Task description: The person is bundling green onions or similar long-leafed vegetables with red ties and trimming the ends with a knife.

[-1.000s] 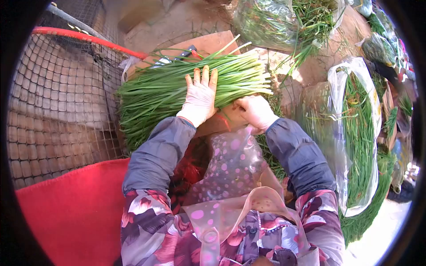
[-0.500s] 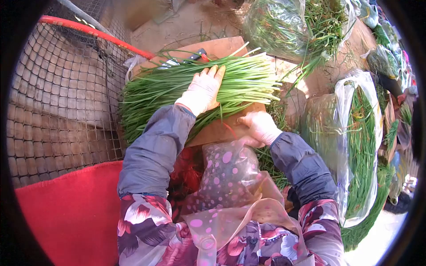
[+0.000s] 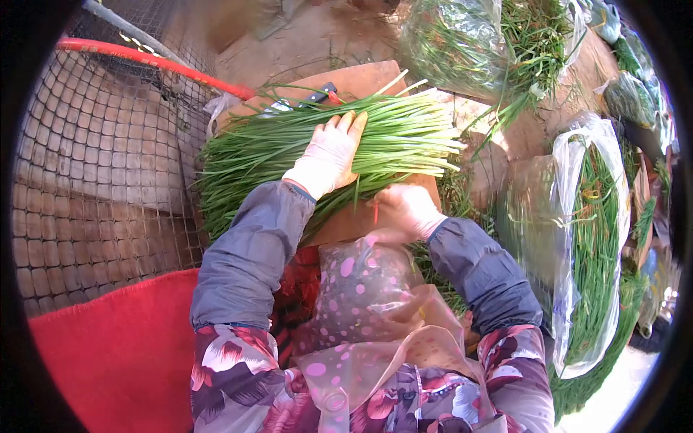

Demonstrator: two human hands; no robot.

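Left hand: the left hand (image 3: 328, 155) still lies flat on the chive bundle (image 3: 404, 137), fingers straight and close together, pressing down, not gripping.
Right hand: the right hand (image 3: 406, 208) has moved in from the near edge and now touches the bundle's underside; its fingers are curled, and I cannot tell whether they pinch the thin red band (image 3: 375, 212) beside them.
Bundle: it lies across the wooden board (image 3: 346, 224), cut ends to the right, barely shifted.
Meaning: the bundle looks pinned in place while the right hand comes in for it.
Around: a knife (image 3: 317, 94) lies behind the chives, and bagged greens (image 3: 592, 238) are at the right.
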